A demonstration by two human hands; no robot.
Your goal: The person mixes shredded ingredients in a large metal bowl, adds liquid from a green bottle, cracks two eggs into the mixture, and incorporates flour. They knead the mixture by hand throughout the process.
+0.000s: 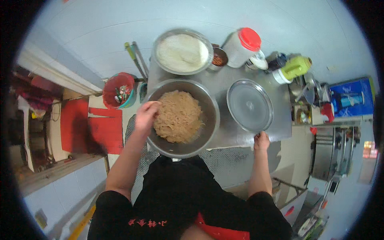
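A large stainless steel bowl (pixel 212 120) stands at the table's near edge, right in front of my body. Inside it lies a heap of pale brown, shredded-looking food mixture (pixel 178 117). My left hand (pixel 146 116) is over the bowl's left rim, fingers curled beside the mixture; whether they pinch anything is hidden. To the right, my right hand (pixel 262 141) grips the near rim of a round, shallow metal tray (pixel 249 105), which is tilted over the steel table (pixel 223 132).
Behind the bowl stands a basin of white powder (pixel 183 52). Along the wall are a small metal pot (pixel 219 58), a red-lidded plastic container (pixel 241 46) and a yellow-green bottle (pixel 295 69). A red-lined waste bin (pixel 118 90) sits on the floor at left.
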